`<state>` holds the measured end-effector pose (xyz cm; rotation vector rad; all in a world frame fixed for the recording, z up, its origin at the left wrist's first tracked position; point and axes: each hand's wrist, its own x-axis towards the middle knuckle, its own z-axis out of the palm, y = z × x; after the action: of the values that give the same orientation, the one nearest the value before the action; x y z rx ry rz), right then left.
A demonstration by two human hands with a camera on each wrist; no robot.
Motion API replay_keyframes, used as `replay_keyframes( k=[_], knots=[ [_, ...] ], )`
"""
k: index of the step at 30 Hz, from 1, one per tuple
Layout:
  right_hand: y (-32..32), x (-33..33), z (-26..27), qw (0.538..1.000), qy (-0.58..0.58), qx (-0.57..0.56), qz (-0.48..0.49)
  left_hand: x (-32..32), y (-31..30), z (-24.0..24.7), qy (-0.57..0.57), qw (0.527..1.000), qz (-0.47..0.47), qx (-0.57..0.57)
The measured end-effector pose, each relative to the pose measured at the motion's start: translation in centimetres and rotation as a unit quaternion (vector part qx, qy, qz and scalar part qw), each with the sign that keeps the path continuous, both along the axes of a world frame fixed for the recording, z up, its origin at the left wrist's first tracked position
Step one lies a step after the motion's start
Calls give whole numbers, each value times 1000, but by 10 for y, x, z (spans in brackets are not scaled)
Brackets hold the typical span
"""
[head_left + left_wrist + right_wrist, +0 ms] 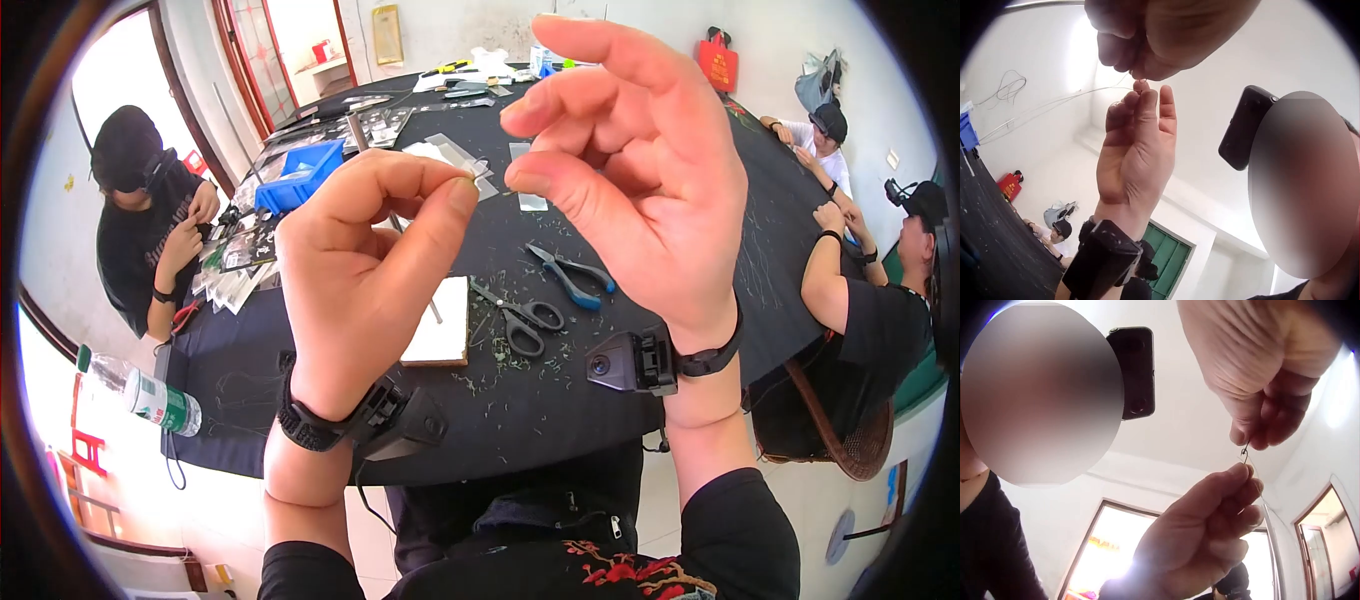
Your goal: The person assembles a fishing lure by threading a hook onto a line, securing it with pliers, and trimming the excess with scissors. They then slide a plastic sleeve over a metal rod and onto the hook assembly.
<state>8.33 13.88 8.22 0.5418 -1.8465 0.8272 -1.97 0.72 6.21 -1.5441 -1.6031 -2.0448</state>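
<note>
Both hands are raised above the table with their fingertips close together. My left hand (365,260) pinches a thin wire (1245,454) between thumb and forefinger; a tiny dark loop shows in it. Fine pale line (1054,98) trails away from the fingertips in the left wrist view. Facing it, my right hand (650,170) has curved fingers, with a gap between thumb and fingers in the head view. In the right wrist view the wire's upper end reaches the edge of the right fingertips.
On the black-covered table (560,410) lie scissors (522,320), pliers (572,275) and a white block (440,335) among scattered green clippings. A blue bin (300,175) and plastic bags stand farther left. A water bottle (150,398) is at the left edge. Other people sit around the table.
</note>
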Motion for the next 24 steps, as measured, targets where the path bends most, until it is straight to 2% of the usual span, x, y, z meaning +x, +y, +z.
replay_keyframes(
  k=[18,20,24],
  knots=[
    [1,1,-1,998,-9,7,-57,0,2,-6,51,997,-30,-56],
    [1,1,-1,998,-7,10,-63,3,2,-6,-35,995,-82,-45],
    [0,4,-1,998,-4,17,-66,4,-4,0,-120,985,-119,-14]
  ],
)
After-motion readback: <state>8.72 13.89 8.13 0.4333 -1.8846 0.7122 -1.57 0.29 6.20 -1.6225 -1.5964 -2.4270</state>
